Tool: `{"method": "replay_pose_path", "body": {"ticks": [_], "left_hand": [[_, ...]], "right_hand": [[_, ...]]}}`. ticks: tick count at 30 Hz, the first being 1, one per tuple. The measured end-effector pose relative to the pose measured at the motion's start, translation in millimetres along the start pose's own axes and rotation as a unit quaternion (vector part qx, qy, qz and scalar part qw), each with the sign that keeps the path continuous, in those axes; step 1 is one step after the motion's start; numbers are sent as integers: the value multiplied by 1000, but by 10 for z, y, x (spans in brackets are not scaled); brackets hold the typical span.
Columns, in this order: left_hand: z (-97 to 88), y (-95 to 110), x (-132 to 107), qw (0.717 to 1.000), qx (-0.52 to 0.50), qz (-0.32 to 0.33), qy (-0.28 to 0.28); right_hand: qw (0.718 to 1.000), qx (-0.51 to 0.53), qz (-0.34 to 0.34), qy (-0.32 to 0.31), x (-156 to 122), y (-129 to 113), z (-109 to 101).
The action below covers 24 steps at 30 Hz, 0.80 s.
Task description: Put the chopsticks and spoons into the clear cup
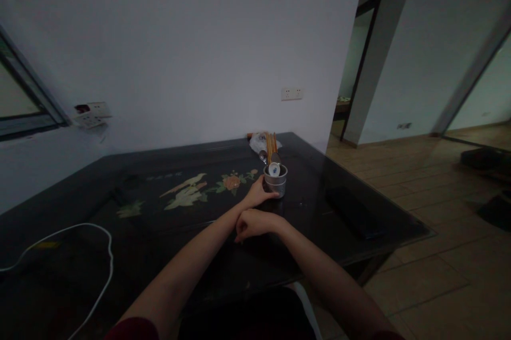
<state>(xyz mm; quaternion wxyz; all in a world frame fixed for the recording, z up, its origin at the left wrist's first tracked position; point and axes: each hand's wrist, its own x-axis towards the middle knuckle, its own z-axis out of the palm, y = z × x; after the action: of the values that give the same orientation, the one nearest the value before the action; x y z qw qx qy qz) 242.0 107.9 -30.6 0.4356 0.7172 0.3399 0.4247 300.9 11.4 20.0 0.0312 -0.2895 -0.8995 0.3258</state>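
Note:
My left hand (pixel 258 194) is wrapped around the near left side of a silver metal cup (pixel 276 187) that stands upright on the dark table. Out of the cup rise several wooden chopsticks (pixel 271 146), a metal spoon (pixel 263 156) and a white spoon (pixel 274 170) with a blue mark. My right hand (pixel 252 222) is curled closed just below my left wrist, close against that forearm. Nothing shows in its fingers, though their inner side is partly hidden.
Behind the cup lies a crumpled clear plastic bag (pixel 258 141) by the wall. A dark flat object (pixel 353 212) lies at the table's right side. A white cable (pixel 110 255) loops across the left. The glossy tabletop (pixel 191 255) has a bird-and-flower picture.

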Motion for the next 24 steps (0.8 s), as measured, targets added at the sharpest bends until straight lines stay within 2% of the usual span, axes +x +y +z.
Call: {"method": "replay_pose_path", "body": {"ticks": [5, 9, 13, 16, 19, 22, 24], "left_hand": [[-11, -5, -17, 1000, 5, 12, -14], [-11, -14, -24, 1000, 15, 0, -3], [-84, -7, -47, 999, 37, 21, 15], [-258, 36, -102, 997, 57, 41, 45], [-512, 125, -208, 994, 64, 38, 74], [-751, 225, -395, 994, 42, 2, 97], [-850, 274, -571, 993, -15, -37, 112]], "right_hand": [[999, 32, -15, 5, 22, 58, 24], [999, 37, -19, -3, 35, 74, 31], [1000, 27, -12, 7, 52, 78, 37], [999, 28, -12, 27, 64, 87, 46], [997, 30, -6, 69, 80, 110, 63], [991, 40, 1, 130, 113, 131, 91], [986, 56, 5, 159, 156, 123, 115]]}}
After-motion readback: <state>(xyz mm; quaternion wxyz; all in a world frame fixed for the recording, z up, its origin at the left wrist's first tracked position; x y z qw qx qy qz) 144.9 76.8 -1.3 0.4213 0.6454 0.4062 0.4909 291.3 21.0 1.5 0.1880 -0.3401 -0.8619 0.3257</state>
